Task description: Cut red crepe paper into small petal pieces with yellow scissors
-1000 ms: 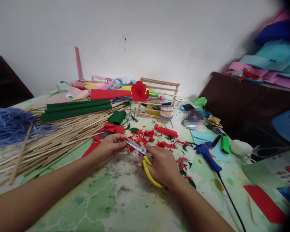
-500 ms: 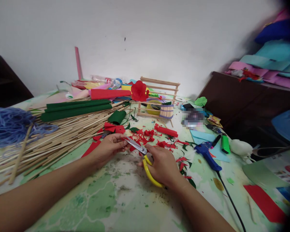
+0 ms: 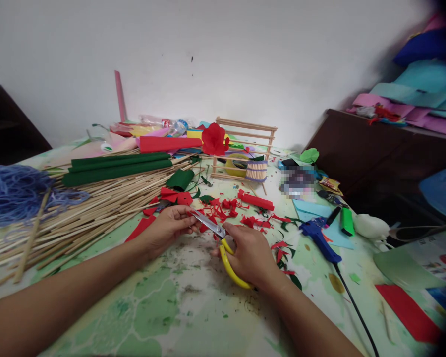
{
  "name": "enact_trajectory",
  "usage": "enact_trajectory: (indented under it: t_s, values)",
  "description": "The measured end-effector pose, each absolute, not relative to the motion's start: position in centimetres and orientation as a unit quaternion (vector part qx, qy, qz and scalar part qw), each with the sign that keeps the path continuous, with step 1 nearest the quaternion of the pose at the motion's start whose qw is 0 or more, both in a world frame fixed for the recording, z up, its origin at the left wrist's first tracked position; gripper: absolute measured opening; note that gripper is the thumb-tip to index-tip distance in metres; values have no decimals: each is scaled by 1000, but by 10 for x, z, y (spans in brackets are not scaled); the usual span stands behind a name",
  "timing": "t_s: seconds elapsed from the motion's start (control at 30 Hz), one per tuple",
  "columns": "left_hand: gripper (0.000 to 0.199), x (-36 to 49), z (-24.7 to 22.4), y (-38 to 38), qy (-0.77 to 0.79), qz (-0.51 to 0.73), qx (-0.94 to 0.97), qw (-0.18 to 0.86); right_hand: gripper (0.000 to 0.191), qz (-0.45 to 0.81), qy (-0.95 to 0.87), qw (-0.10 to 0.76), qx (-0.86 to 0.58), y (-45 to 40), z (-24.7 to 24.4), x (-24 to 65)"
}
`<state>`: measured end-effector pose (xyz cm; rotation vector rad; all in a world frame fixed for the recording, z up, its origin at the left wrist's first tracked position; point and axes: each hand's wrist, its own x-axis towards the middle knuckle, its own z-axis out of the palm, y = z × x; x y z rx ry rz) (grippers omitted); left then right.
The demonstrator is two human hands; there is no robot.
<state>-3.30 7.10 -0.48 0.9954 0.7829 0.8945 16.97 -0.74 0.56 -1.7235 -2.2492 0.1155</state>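
My right hand [image 3: 247, 253] is closed around the yellow handles of a pair of scissors [image 3: 231, 267], whose blades point away to the left and look nearly closed. At the blade tips, my left hand [image 3: 173, 223] has its thumb and fingers pinched together; whatever is between them is too small to make out. Red paper scraps [image 3: 223, 210] lie scattered just beyond both hands. A small red paper roll [image 3: 258, 201] rests behind the scraps, and a red paper strip [image 3: 143, 228] lies beside my left wrist.
Thin wooden sticks [image 3: 107, 208] cover the left side, with green paper rolls [image 3: 119, 168] on top and blue yarn [image 3: 15, 193] alongside. A stick frame [image 3: 245, 126] and red paper flower [image 3: 213, 139] stand at the back. Right of my hands lies a corded blue glue gun [image 3: 319, 240].
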Motion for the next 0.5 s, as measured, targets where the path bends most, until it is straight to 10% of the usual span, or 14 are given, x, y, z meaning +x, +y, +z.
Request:
enact_trajectory:
  t_s: [0.5]
  values:
    - [16,-38,-11,78,355,389,462,713,34,39,-786,147,-599,-8,6,171]
